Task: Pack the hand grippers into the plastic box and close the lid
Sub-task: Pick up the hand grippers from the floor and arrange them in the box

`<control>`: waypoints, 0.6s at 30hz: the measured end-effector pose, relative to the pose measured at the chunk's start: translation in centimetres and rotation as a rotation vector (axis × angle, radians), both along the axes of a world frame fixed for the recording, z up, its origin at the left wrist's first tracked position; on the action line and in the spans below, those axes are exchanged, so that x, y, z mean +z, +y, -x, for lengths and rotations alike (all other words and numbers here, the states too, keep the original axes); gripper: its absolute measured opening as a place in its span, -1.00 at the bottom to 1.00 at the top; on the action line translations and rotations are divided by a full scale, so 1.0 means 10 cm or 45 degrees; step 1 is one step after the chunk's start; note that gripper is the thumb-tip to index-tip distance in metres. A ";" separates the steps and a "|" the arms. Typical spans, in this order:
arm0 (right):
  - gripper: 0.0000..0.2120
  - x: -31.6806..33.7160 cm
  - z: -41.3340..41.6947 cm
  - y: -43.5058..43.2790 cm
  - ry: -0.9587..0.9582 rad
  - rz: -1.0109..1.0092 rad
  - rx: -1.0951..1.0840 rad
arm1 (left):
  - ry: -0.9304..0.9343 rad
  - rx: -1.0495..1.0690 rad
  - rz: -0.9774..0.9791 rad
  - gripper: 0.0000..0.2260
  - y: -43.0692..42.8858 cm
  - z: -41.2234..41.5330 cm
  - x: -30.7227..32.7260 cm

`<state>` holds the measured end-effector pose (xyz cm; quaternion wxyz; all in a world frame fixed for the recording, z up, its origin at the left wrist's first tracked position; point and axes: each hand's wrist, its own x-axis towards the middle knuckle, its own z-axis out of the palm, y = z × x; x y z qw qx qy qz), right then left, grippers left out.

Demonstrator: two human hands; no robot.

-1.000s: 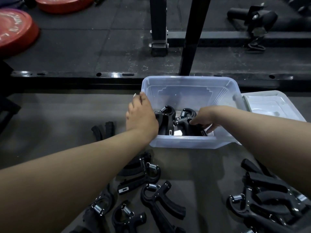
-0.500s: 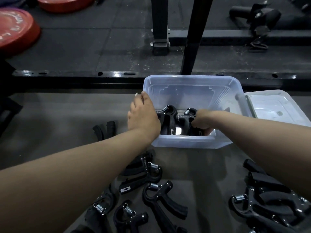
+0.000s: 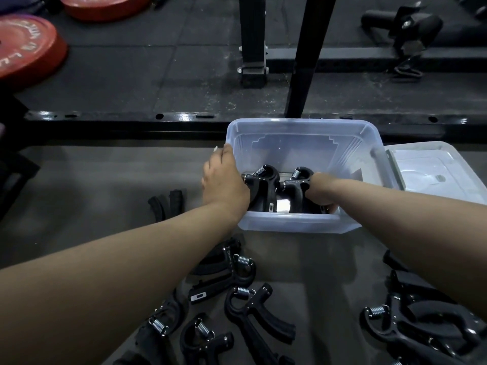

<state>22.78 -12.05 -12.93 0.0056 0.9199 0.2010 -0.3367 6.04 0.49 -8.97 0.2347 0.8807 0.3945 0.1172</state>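
Observation:
A clear plastic box (image 3: 290, 224) stands open on the floor in front of me. Inside it lie two black hand grippers with steel springs, one on the left (image 3: 266, 181) and one on the right (image 3: 293, 185). My left hand (image 3: 224, 180) grips the box's left rim. My right hand (image 3: 320, 192) is low in the box's near right corner, fingers curled on the right gripper; its fingertips are hidden. The box's lid (image 3: 434, 175) lies flat to the right of the box. Several loose grippers (image 3: 253, 314) lie on the floor near me, and another heap (image 3: 421, 325) lies at the lower right.
One more black gripper (image 3: 166, 204) lies alone left of the box. A black steel floor beam (image 3: 184, 119) runs just behind the box, with rack posts (image 3: 308, 56) rising from it. Red weight plates (image 3: 26, 48) lie at the far left.
My right hand has sunk lower into the box's near right corner with the right gripper. My left hand stays on the left rim.

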 end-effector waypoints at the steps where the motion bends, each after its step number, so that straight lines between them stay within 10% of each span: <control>1: -0.77 0.00 0.00 -0.01 -0.014 -0.009 0.009 | -0.003 -0.001 0.007 -0.30 0.00 0.00 0.00; 18: -0.77 -0.06 -0.01 0.00 -0.052 0.051 0.090 | 0.082 -0.015 -0.037 -0.27 -0.04 -0.01 0.03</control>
